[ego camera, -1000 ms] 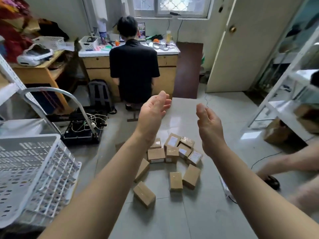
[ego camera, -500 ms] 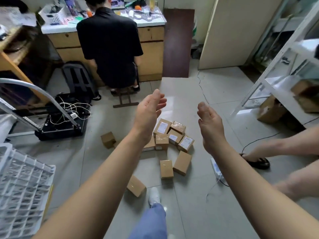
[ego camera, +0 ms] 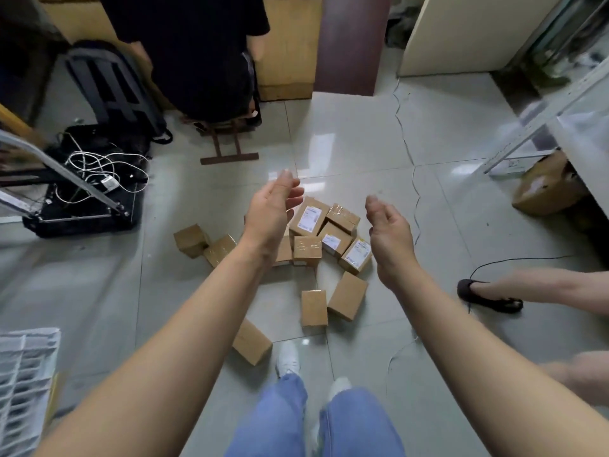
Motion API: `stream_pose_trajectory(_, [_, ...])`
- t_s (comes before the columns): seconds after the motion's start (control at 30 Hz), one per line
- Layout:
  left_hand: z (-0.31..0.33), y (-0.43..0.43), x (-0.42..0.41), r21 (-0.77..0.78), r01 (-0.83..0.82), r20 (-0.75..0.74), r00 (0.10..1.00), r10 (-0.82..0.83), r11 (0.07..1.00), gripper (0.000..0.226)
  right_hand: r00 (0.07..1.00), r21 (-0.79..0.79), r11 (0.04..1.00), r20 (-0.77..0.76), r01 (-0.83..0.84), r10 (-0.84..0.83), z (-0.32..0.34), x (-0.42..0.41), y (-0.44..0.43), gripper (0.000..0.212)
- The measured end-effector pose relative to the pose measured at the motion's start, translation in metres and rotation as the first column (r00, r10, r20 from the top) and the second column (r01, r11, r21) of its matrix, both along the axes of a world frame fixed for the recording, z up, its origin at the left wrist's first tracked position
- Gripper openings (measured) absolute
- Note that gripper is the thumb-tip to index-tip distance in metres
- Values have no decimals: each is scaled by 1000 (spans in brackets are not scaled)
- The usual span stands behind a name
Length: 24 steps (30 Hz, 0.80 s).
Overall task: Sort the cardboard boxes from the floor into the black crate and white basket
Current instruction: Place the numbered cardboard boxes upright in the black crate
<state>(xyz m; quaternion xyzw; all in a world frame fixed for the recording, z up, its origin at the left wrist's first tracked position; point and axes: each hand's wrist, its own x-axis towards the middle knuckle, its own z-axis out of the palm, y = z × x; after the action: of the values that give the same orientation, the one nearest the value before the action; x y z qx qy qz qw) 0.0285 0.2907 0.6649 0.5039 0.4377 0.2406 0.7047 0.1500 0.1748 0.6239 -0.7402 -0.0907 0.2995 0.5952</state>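
Pale tiled floor (ego camera: 346, 143), with cardboard boxes (ego camera: 308, 250) heaped near the middle and a few scattered just beside. Above the heap, left hand (ego camera: 270, 216) and right hand (ego camera: 389, 232), apart, fingers relaxed, holding nothing. Probably easy to kick the nearest box (ego camera: 252, 341) with the white shoe (ego camera: 288, 357), or to snag the thin cable (ego camera: 418, 206) close by. White basket (ego camera: 26, 374) cut off at lower left; black crate not surely recognisable.

The left edge cuts off the white basket (ego camera: 23, 374); the left forearm (ego camera: 197, 308) covers some cardboard boxes (ego camera: 284, 249).
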Motion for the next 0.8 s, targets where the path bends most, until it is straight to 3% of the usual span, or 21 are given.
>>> stream_pose_trajectory(0.17, [-67, 21, 16, -68, -69, -61, 996, 65, 995, 29, 993, -66, 995, -89, -78, 72, -57, 25, 34, 30])
stream_pose_trajectory(0.33, [-168, 37, 39, -144, -153, -141, 981, 133, 978, 30, 984, -128, 980, -114, -154, 140, -141, 54, 70, 17])
stream_pose_trajectory(0.5, [-283, 43, 69, -181, -232, -247, 951, 184, 956, 31, 963, -233, 934, -81, -270, 258, -250, 84, 101, 33])
stream_pose_trajectory(0.67, [-400, 41, 89, -195, -239, -406, 903, 143, 951, 30, 930, -357, 868, -6, -344, 366, -364, 105, 119, 34])
stream_pose_trajectory(0.8, [-479, 48, 101, -195, -211, -500, 862, 88, 958, 33, 915, -425, 820, -59, -385, 399, -450, 119, 128, 38])
